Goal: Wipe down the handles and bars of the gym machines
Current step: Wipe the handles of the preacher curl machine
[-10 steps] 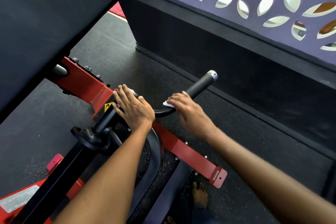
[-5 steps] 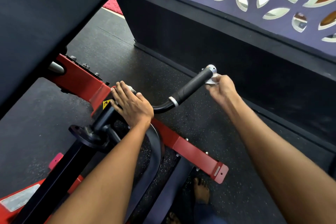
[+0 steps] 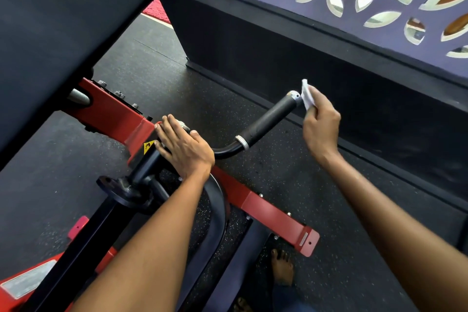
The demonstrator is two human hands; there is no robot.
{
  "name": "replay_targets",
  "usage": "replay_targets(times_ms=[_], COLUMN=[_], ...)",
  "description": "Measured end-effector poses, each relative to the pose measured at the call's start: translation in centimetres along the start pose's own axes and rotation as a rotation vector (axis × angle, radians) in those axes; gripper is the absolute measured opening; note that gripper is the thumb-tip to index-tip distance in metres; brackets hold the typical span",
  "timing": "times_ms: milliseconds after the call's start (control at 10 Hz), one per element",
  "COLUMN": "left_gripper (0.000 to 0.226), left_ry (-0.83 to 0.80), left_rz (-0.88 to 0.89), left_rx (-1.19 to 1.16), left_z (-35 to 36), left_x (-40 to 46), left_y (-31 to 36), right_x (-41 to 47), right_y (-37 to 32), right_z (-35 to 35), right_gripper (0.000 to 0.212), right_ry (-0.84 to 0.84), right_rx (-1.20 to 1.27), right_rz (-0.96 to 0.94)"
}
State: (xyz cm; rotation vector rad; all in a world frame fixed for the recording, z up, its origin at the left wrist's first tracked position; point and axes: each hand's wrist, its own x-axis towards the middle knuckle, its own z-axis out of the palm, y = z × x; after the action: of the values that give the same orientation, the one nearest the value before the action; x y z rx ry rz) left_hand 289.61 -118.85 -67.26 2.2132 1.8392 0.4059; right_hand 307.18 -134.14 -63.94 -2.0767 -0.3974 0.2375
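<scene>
Black gym floor below; my right hand (image 3: 320, 121) pinches a wipe (image 3: 307, 95) just off the handle (image 3: 269, 117) tip, handle slanting back toward my flat left hand (image 3: 183, 145).

A dark speckled rubber floor (image 3: 253, 99) fills most of the view. Along its far edge runs a black low wall (image 3: 291, 53), topped by a purple lattice screen (image 3: 379, 20) with leaf-shaped cut-outs that let in bright light. Past the wall's left end, a strip of red mat (image 3: 155, 9) with a white edge lies on the floor. At the bottom, a bare foot (image 3: 282, 270) stands on the floor.
</scene>
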Motion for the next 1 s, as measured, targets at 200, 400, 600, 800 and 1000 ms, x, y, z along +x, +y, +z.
replay_targets(times_ms=[200, 400, 600, 800, 1000], left_gripper=[0.061, 0.062, 0.062, 0.062, 0.062], left_ry=[0.008, 0.008, 0.005, 0.005, 0.005], left_rz=[0.003, 0.004, 0.001, 0.006, 0.006], left_rx=[-0.002, -0.001, 0.004, 0.002, 0.000], left_z=[0.0, 0.0, 0.1, 0.1, 0.0], left_x=[0.0, 0.0, 0.0, 0.0, 0.0], left_y=[0.0, -0.1, -0.1, -0.1, -0.1], right_x=[-3.2, -11.1, -1.7, -0.5, -9.0], right_y=[1.5, 1.0, 1.2, -0.7, -3.3], right_z=[3.8, 2.8, 1.1, 3.8, 3.6], right_gripper=[0.056, 0.050, 0.044, 0.039, 0.045], right_ry=[-0.376, -0.611, -0.160, -0.377, -0.452], right_rx=[-0.221, -0.042, -0.080, -0.402, 0.009], right_rz=[-0.384, -0.603, -0.335, -0.418, -0.434])
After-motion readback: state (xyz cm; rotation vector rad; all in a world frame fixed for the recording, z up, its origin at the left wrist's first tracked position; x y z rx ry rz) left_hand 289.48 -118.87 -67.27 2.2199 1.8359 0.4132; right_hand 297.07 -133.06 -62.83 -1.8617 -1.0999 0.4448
